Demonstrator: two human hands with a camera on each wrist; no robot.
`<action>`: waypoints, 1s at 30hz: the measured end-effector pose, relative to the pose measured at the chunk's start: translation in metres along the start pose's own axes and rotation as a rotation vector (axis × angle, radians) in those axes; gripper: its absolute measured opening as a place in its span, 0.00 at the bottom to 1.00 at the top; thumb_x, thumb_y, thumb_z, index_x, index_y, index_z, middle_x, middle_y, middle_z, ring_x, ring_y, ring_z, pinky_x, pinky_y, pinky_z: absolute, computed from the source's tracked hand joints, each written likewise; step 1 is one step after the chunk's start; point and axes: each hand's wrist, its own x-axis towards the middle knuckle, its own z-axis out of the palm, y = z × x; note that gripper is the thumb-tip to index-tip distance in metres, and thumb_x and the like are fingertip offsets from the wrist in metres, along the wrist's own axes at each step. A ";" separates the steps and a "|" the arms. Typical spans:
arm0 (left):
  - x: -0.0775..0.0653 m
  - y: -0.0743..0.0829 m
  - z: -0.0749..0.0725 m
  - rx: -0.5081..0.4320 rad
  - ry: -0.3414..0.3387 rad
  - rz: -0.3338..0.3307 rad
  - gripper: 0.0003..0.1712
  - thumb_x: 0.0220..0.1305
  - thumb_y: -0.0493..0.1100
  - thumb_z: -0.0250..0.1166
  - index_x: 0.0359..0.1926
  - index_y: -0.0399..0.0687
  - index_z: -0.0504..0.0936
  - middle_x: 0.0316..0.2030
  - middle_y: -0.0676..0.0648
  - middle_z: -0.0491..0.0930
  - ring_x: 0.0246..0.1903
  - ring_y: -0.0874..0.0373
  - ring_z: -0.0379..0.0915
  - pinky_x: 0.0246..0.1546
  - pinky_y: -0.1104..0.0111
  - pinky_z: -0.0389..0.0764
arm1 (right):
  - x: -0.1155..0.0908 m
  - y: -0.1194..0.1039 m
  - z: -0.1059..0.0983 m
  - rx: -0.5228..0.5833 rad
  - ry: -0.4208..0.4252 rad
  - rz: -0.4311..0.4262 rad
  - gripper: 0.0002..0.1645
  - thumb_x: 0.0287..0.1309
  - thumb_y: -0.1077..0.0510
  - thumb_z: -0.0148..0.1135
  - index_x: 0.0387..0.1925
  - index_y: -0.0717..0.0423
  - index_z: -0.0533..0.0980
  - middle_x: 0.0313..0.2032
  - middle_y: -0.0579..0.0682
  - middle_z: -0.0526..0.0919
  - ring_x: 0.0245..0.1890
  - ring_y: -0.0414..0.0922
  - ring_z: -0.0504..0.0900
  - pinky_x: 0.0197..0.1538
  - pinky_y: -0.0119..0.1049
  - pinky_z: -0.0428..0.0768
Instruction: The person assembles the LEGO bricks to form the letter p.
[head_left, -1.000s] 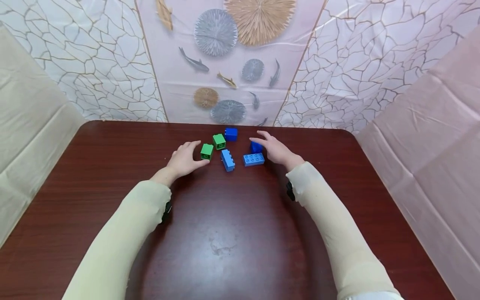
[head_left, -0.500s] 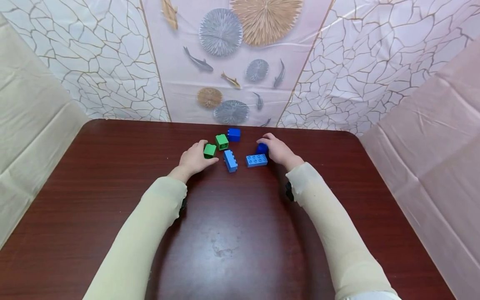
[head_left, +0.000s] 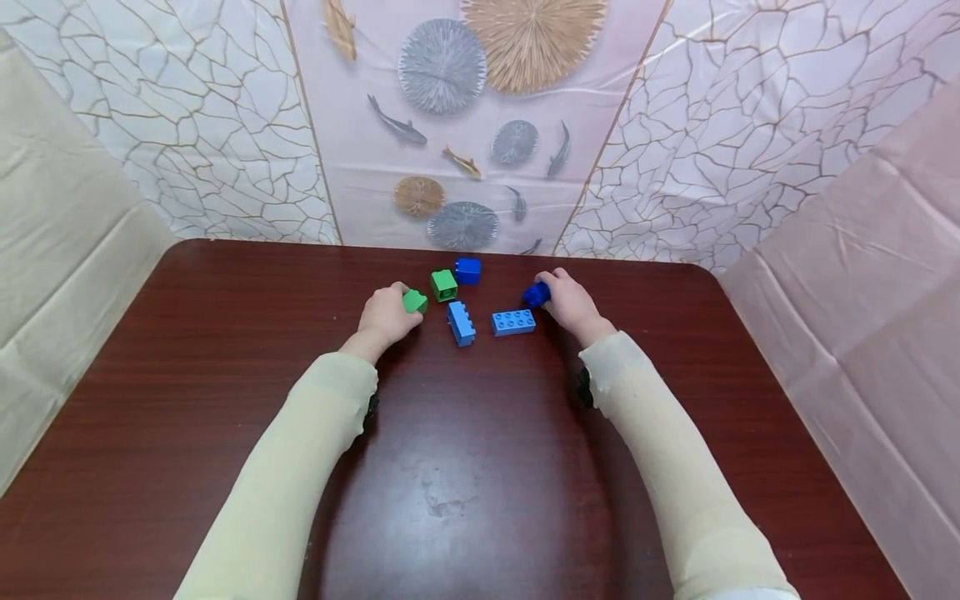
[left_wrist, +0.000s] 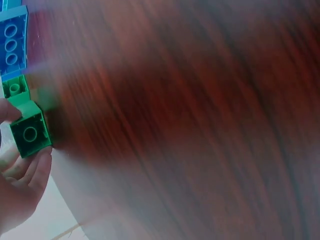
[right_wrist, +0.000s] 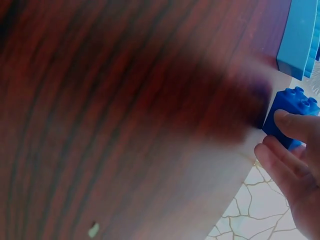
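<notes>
My left hand point(head_left: 385, 317) pinches a green toy building brick point(head_left: 415, 302) between thumb and fingers. In the left wrist view that green brick point(left_wrist: 31, 134) shows its hollow underside. My right hand point(head_left: 572, 304) holds a dark blue brick point(head_left: 536, 294). Seen from the right wrist, the dark blue brick point(right_wrist: 285, 120) has its studs facing away from the table, the thumb on one side and fingers below. Between the hands lie a second green brick point(head_left: 444, 285), another dark blue brick point(head_left: 468, 271) and two longer light blue bricks, one on its side point(head_left: 461, 323), one studs up.
The bricks are grouped near the far edge of a dark reddish-brown table point(head_left: 450, 433). Behind it hangs a patterned cloth point(head_left: 480, 183). Pale cloth walls point(head_left: 847, 317) stand along the left and right sides.
Both hands have closed round their bricks. The right hand has shifted its dark blue brick slightly right and tilted it. The left hand first moved rightward, then drew its green brick slightly left.
</notes>
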 end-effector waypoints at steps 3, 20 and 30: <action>-0.001 -0.002 -0.002 -0.019 -0.007 0.016 0.29 0.56 0.44 0.64 0.56 0.37 0.66 0.48 0.37 0.76 0.43 0.46 0.73 0.49 0.57 0.77 | -0.003 0.003 -0.002 0.004 0.028 0.025 0.25 0.58 0.65 0.60 0.57 0.59 0.68 0.53 0.62 0.69 0.52 0.59 0.75 0.57 0.52 0.75; -0.027 -0.022 -0.016 -0.052 -0.018 0.094 0.24 0.53 0.39 0.66 0.50 0.38 0.69 0.47 0.37 0.76 0.44 0.46 0.73 0.47 0.57 0.77 | -0.026 0.008 -0.018 0.155 0.257 0.140 0.26 0.58 0.57 0.62 0.57 0.58 0.68 0.55 0.61 0.73 0.54 0.60 0.73 0.59 0.57 0.71; -0.046 -0.027 -0.019 -0.090 -0.080 0.189 0.20 0.48 0.37 0.70 0.42 0.39 0.74 0.38 0.39 0.79 0.38 0.50 0.75 0.42 0.61 0.78 | -0.043 0.009 -0.029 0.442 0.262 0.261 0.26 0.58 0.55 0.63 0.54 0.62 0.66 0.53 0.65 0.76 0.49 0.58 0.76 0.56 0.52 0.75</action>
